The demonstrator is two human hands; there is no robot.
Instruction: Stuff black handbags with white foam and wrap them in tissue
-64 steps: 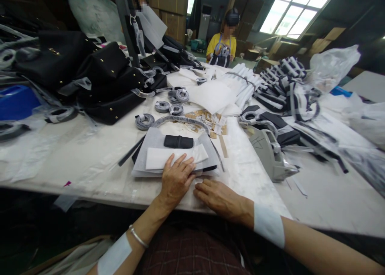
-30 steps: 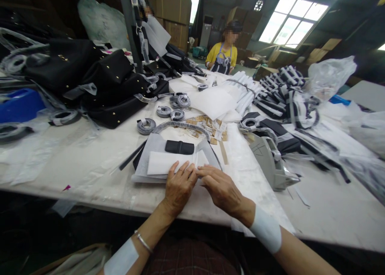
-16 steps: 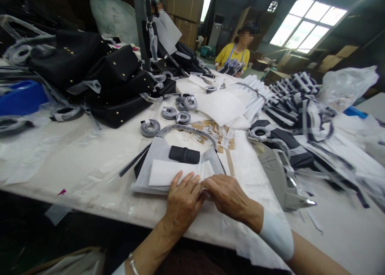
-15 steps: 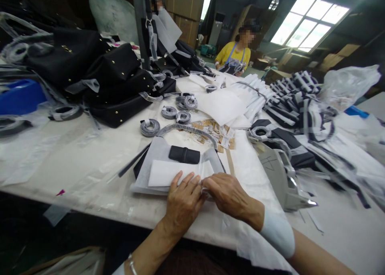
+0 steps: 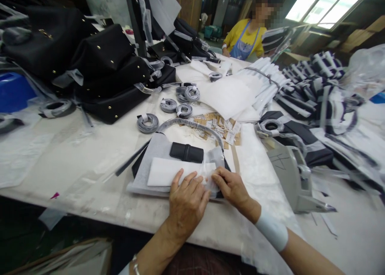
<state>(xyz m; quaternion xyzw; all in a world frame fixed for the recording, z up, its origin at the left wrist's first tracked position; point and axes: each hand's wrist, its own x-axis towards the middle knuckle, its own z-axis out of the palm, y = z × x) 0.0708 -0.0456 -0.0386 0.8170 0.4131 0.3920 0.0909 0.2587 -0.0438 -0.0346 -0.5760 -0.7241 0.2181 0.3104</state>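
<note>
My left hand (image 5: 187, 200) lies flat, fingers stretched, on a white foam sheet (image 5: 168, 174) that covers a flat black bag wrapped in grey tissue (image 5: 153, 154). Beside it my right hand (image 5: 230, 186) pinches a bit of clear plastic film (image 5: 210, 170) at the sheet's right edge. Just beyond the foam sheet a black leather tab (image 5: 186, 152) lies on the bag, and the bag's wrapped handle (image 5: 192, 126) arches away from me.
Black handbags (image 5: 99, 74) are piled at the back left. Wrapped strap coils (image 5: 147, 123), paper tags (image 5: 219, 126), white foam sheets (image 5: 231, 94) and striped straps (image 5: 325, 86) cover the table. A grey tape dispenser (image 5: 291, 174) stands right. A person in yellow (image 5: 246, 36) works opposite.
My right hand has come up from the table edge to the foam sheet's right side and taken hold of the clear film. The left hand has stayed pressed on the sheet. The camera moved closer.
</note>
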